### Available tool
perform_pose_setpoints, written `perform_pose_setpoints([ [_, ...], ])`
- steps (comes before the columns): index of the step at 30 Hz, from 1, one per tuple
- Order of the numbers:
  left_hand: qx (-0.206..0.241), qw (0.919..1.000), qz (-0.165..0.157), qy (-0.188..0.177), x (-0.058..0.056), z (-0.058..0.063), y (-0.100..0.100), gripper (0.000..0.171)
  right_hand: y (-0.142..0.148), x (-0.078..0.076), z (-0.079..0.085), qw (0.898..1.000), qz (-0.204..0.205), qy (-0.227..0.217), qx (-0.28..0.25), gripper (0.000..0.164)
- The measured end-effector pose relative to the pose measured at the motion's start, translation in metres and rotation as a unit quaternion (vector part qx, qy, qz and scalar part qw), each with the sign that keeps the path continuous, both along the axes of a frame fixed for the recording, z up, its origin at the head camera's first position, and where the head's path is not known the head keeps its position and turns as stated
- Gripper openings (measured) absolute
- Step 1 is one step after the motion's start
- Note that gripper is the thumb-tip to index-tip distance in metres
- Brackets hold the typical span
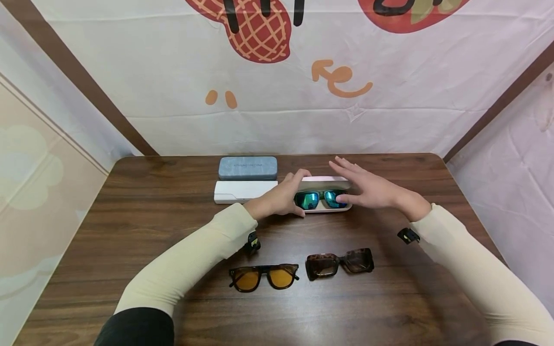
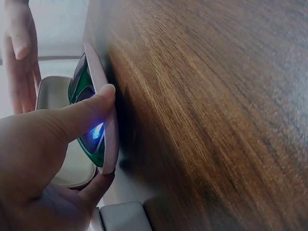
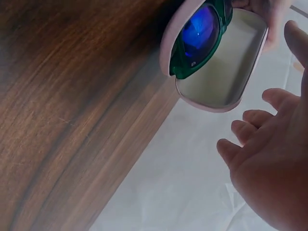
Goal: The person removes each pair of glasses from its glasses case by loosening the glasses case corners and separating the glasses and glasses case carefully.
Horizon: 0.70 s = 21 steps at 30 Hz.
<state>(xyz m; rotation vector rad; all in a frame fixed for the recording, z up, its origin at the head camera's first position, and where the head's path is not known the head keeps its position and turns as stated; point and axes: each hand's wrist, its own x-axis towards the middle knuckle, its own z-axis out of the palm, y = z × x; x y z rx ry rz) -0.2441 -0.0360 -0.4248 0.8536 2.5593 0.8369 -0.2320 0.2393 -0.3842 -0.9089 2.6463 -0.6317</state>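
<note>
Sunglasses with green frames and blue-green mirrored lenses (image 1: 308,200) lie in a pale pink glasses case (image 1: 322,184), whose lid stands raised at the back. My left hand (image 1: 281,196) grips the case's left end, thumb on the front rim and fingers behind, as the left wrist view shows. Over the right end of the case hovers my right hand (image 1: 375,188), fingers extended. In the right wrist view that hand (image 3: 279,149) is apart from the case, holding nothing, with the cream lining (image 3: 211,86) visible.
Left of the pink case sit a white case (image 1: 233,191) and, behind it, a blue glasses case (image 1: 247,168), both closed. Nearer me lie yellow-lensed glasses (image 1: 264,278) and tortoiseshell sunglasses (image 1: 339,264) on the wooden table (image 1: 207,317). A printed cloth (image 1: 285,129) hangs behind.
</note>
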Motion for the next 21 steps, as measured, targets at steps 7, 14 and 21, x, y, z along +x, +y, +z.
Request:
perform_pose_setpoints([
  [7,-0.004,1.0000,-0.001,0.002,-0.001,0.000,0.000,0.095,-0.003,0.010,0.000,0.998,0.045,0.038,0.000,0.089],
  [14,0.000,1.0000,-0.001,0.002,-0.002,-0.002,0.000,0.094,-0.007,0.021,0.000,0.995,0.056,0.083,-0.016,0.079],
  [21,0.009,0.9999,-0.005,0.000,-0.001,-0.001,-0.001,0.094,-0.010,0.025,0.001,0.984,0.067,0.150,-0.065,0.061],
])
